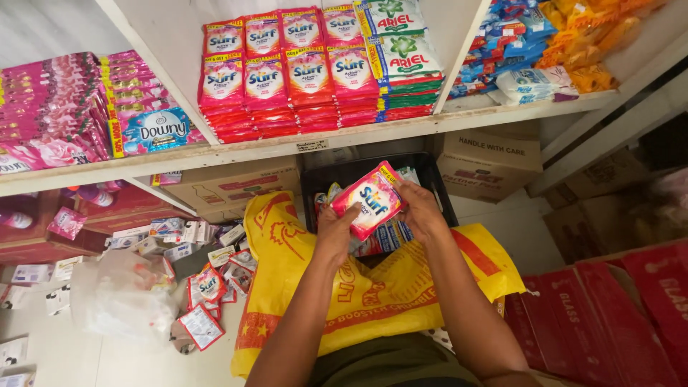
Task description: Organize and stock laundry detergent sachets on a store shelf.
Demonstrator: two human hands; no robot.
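Both hands are holding a stack of red-and-pink detergent sachets (370, 198) above a black crate (437, 188). The left hand (335, 231) is pinching the stack's lower edge in a closed grip; the right hand (421, 209) is clasping its right side. A yellow sack (373, 294) is lying beneath, below a shelf (236, 149) of stacked sachets.

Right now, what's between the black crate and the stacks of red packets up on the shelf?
Head view: only the white shelf edge, between crate and red packets.
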